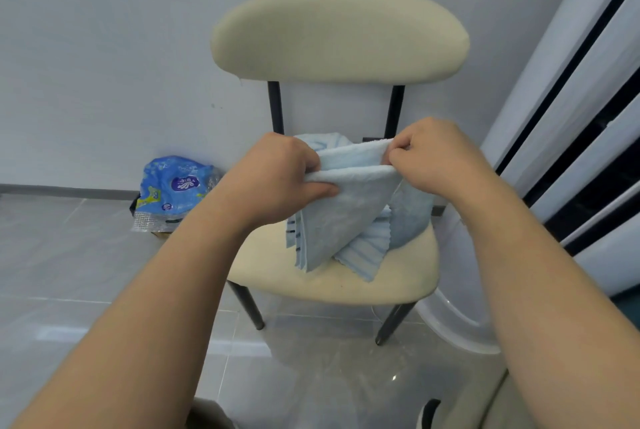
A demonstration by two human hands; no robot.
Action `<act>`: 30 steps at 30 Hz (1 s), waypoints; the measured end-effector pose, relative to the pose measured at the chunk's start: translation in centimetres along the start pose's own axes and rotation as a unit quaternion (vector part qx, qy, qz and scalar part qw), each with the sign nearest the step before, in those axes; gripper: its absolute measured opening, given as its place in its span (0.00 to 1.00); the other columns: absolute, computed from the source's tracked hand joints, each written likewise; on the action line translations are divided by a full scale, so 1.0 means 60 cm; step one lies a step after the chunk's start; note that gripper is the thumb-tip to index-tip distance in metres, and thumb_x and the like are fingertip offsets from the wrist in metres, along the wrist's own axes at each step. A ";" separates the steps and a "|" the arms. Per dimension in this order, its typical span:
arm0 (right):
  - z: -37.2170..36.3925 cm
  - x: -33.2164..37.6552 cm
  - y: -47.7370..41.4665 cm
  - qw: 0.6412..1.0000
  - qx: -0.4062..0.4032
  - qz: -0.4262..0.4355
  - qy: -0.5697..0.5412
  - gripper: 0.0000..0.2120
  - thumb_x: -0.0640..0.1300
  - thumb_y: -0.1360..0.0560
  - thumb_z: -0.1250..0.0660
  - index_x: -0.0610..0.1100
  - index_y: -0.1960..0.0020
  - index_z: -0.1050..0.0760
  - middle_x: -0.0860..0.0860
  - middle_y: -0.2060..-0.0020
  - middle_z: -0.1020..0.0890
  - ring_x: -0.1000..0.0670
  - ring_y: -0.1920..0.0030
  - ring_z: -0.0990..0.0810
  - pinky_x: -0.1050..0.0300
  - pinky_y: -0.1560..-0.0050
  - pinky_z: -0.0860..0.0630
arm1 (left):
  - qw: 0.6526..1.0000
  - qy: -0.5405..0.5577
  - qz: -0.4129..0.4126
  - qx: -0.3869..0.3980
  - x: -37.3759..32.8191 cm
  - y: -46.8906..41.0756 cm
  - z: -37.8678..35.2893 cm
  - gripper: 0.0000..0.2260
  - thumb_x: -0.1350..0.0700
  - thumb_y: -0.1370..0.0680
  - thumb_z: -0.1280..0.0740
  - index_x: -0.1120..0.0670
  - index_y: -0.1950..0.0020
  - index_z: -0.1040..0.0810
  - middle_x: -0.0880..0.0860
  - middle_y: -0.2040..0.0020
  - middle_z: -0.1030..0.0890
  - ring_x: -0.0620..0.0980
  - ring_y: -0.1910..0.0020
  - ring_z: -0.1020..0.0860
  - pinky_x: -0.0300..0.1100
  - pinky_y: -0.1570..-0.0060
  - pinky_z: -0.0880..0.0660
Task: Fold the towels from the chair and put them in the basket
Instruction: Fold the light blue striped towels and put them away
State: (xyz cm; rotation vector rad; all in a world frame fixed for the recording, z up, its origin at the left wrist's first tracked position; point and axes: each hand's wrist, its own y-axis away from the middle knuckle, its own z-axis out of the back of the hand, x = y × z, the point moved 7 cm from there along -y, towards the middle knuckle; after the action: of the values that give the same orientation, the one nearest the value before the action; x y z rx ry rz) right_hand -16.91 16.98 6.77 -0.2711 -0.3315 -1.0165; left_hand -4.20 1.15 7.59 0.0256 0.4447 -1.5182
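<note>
My left hand (pixel 281 179) and right hand (pixel 431 155) each pinch the towel (pixel 346 210) by its top edge; it hangs below them over the chair (pixel 346 290); I should line up corners and hold it taut before folding

Fluffy terry-cloth towel (pixel 346 206), glossy floor tiles (pixel 69 255)

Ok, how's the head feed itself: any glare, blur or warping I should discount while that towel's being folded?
Head view: soft, even light, only faint shadow under the chair. Head view: pale sheen on the floor, none on the held towel. Head view: left hand and right hand are sharp; wide-angle stretch swells the forearms near the edges.
</note>
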 end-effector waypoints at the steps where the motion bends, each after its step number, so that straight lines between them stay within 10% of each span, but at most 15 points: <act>1: 0.000 0.000 0.002 1.000 0.008 0.004 -0.007 0.14 0.44 0.31 0.39 0.55 0.58 0.15 0.56 0.58 0.16 0.48 0.55 0.19 0.51 0.52 0.19 | 1.000 0.003 -0.001 -0.006 0.001 -0.002 0.002 0.21 0.45 0.26 0.25 0.56 0.70 0.28 0.55 0.71 0.27 0.54 0.68 0.31 0.48 0.65 0.34; 14: 0.015 -0.003 0.019 0.996 0.066 0.030 -0.049 0.12 0.41 0.28 0.34 0.55 0.54 0.16 0.62 0.80 0.29 0.58 0.72 0.31 0.60 0.70 0.37 | 1.000 0.012 -0.004 0.007 -0.006 -0.008 0.002 0.18 0.44 0.26 0.25 0.58 0.64 0.22 0.53 0.69 0.26 0.49 0.69 0.33 0.42 0.68 0.37; 20: 0.013 -0.013 0.012 0.995 0.052 0.046 -0.078 0.11 0.46 0.23 0.37 0.50 0.58 0.16 0.55 0.66 0.19 0.53 0.64 0.21 0.55 0.61 0.25 | 0.998 0.053 0.017 0.000 0.003 -0.006 0.007 0.18 0.44 0.26 0.25 0.56 0.64 0.23 0.54 0.69 0.26 0.48 0.69 0.34 0.42 0.68 0.38; 25: -0.009 -0.034 0.013 0.982 0.071 0.096 -0.145 0.33 0.76 0.26 0.44 0.45 0.61 0.27 0.43 0.64 0.23 0.40 0.58 0.22 0.47 0.53 0.24 | 0.961 0.250 0.103 -0.058 0.040 0.002 0.002 0.08 0.46 0.21 0.29 0.49 0.54 0.19 0.51 0.59 0.18 0.47 0.62 0.23 0.43 0.61 0.25; 30: -0.010 -0.031 0.017 0.927 0.078 0.114 -0.349 0.34 0.70 0.33 0.27 0.37 0.55 0.27 0.38 0.57 0.20 0.46 0.56 0.22 0.47 0.50 0.26 | 0.882 0.423 0.183 -0.099 0.067 0.005 -0.045 0.05 0.47 0.18 0.34 0.46 0.50 0.21 0.44 0.54 0.18 0.44 0.55 0.21 0.47 0.53 0.23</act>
State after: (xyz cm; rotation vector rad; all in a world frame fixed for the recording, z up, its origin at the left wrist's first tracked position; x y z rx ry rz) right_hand -16.86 18.74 5.40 -0.5141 -0.9999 -0.6297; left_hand -4.64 -1.89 3.85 0.6015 1.2197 -1.0144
